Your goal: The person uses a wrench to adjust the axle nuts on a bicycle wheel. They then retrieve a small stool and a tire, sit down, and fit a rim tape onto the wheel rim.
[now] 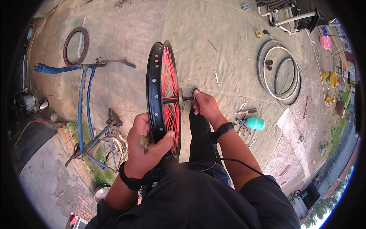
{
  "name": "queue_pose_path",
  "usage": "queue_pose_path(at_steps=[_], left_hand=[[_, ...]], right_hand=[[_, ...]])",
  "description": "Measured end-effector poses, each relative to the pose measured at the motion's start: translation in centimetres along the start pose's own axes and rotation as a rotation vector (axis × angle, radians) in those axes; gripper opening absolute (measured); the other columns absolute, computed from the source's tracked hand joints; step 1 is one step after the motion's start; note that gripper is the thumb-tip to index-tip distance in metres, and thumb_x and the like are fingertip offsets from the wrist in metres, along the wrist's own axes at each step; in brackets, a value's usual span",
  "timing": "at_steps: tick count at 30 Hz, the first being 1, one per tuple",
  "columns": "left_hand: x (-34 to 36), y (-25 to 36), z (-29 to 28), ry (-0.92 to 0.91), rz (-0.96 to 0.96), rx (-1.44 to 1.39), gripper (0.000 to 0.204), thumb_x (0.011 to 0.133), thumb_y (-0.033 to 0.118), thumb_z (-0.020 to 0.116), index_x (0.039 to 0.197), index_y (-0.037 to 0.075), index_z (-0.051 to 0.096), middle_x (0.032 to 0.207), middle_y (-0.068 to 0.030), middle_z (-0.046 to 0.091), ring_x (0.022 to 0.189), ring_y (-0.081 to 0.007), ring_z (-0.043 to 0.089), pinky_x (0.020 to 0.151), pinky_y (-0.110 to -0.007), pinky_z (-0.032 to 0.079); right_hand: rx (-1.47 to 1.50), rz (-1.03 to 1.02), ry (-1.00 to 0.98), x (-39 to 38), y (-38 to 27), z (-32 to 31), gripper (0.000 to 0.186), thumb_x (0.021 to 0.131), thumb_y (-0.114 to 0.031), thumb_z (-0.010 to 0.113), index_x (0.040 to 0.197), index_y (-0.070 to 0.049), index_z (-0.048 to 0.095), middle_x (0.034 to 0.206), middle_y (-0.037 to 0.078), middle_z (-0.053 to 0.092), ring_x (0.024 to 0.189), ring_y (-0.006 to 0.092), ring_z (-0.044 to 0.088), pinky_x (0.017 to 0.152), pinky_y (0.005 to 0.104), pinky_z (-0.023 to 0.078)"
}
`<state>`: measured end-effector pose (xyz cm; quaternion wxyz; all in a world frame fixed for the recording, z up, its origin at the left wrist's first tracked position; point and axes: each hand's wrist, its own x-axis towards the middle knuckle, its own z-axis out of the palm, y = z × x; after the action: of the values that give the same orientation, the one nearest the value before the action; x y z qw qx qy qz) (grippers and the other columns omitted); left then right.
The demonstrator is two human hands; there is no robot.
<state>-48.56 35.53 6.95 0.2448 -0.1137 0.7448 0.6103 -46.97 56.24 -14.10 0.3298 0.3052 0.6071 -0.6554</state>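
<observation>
A black-rimmed wheel (154,91) with red spokes stands upright in front of me. My left hand (148,150) grips the lower part of its rim, thumb on the near right side, with a small tarnished metal tool (144,142) against the palm; I cannot make out which kind of tool. At the hub (180,101), my right hand (206,107) pinches the end of the threaded axle (187,98); anything small between those fingertips is hidden. My dark-clad leg and shoe show behind the right hand.
A blue bicycle frame (81,107) and tyre (67,45) lie left. Rings and tyres (261,68), a turquoise sprayer (255,123), loose tools (216,78) lie right. A chair (289,17), yellow bucket (329,78) and pink bucket (325,42) stand beyond. A brick edge (66,141) borders the mat.
</observation>
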Motion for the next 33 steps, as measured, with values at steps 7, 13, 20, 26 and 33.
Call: queue_pose_path(at_steps=[7, 13, 20, 26, 33], left_hand=[[0.0, -0.2, 0.2, -0.012, 0.019, -0.007, 0.040, 0.085, -0.004, 0.073, 0.116, -0.006, 0.047, 0.097, -0.0088, 0.067, 0.083, -0.0088, 0.065, 0.074, -0.025, 0.055], [0.2, 0.2, 0.4, -0.008, 0.024, -0.010, 0.040, 0.085, -0.004, 0.073, 0.116, -0.005, 0.047, 0.097, -0.0079, 0.067, 0.084, -0.0082, 0.065, 0.074, -0.025, 0.054], [0.1, -0.2, 0.9, -0.014, 0.030, 0.013, 0.041, 0.083, -0.002, 0.075, 0.115, -0.004, 0.049, 0.095, -0.0054, 0.066, 0.082, -0.0066, 0.063, 0.073, -0.023, 0.053], [0.0, -0.1, 1.2, -0.011, 0.013, 0.028, 0.041, 0.083, -0.001, 0.076, 0.114, -0.004, 0.050, 0.093, -0.0047, 0.065, 0.080, -0.0062, 0.062, 0.072, -0.023, 0.052], [0.3, 0.1, 1.3, -0.012, 0.023, 0.034, 0.040, 0.083, -0.001, 0.076, 0.114, -0.004, 0.050, 0.093, -0.0044, 0.065, 0.080, -0.0062, 0.062, 0.071, -0.023, 0.052]], right_hand=[[0.080, -0.103, 0.058, -1.8, -0.3, -0.5, 0.067, 0.105, -0.057, 0.037, 0.102, 0.003, 0.068, 0.076, 0.006, 0.062, 0.058, 0.0140, 0.061, 0.049, 0.0252, 0.043], [0.143, -0.053, -0.018, -1.9, 1.1, -1.8, 0.067, 0.105, -0.056, 0.037, 0.109, 0.003, 0.069, 0.077, 0.006, 0.061, 0.060, 0.0148, 0.061, 0.051, 0.0251, 0.044], [0.145, -0.034, -0.033, -1.9, 1.0, -3.1, 0.063, 0.106, -0.054, 0.037, 0.126, 0.000, 0.062, 0.079, 0.005, 0.061, 0.059, 0.0139, 0.060, 0.050, 0.0249, 0.043], [0.078, 0.042, -0.145, -2.2, 0.4, -3.4, 0.065, 0.106, -0.057, 0.036, 0.125, -0.001, 0.063, 0.078, 0.004, 0.060, 0.057, 0.0130, 0.059, 0.049, 0.0250, 0.042], [0.046, 0.031, -0.132, -2.3, 0.6, -3.6, 0.068, 0.106, -0.057, 0.034, 0.108, 0.002, 0.069, 0.074, 0.004, 0.059, 0.055, 0.0129, 0.058, 0.048, 0.0238, 0.041]])
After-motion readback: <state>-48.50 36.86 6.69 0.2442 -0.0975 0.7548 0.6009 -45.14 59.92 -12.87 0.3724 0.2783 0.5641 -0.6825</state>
